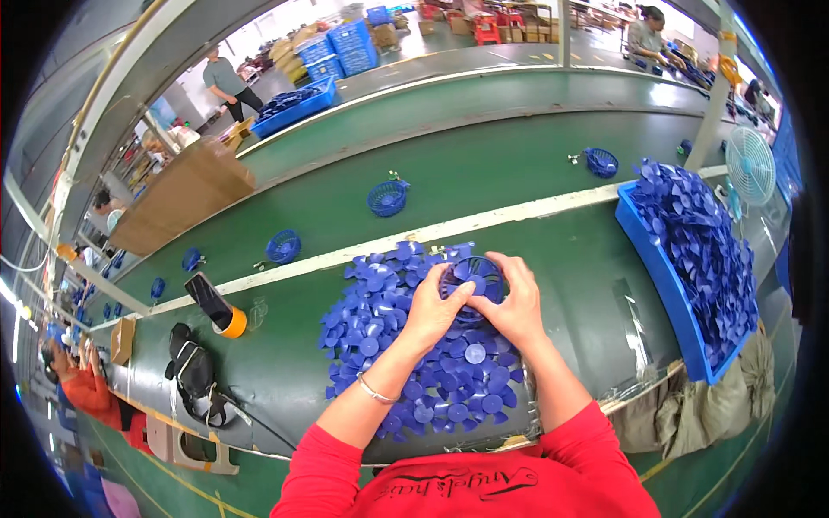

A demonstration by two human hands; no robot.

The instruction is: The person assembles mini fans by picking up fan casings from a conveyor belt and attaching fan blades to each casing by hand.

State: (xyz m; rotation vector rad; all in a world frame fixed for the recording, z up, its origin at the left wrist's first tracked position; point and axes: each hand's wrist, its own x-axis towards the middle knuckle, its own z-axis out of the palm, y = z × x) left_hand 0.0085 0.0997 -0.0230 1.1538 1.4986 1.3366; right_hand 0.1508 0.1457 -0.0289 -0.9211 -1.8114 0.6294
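Observation:
Both my hands close around a round blue slatted plastic fan cage (473, 268) above the work surface. On its left side my left hand (429, 308) grips the rim, and my right hand (517, 302) holds the opposite side. My thumbs meet at the near edge, pressing there; whatever lies under them is hidden. Beneath and around my wrists spreads a pile of blue plastic fan blades (371, 319), small propellers with round hubs.
A blue crate (665, 289) heaped with fan blades stands at the right. Beyond a pale divider, a green conveyor belt (509, 186) carries several blue cages with small wired parts. A phone (207, 295) leans on an orange tape roll (231, 323); a black bag (194, 371) lies left.

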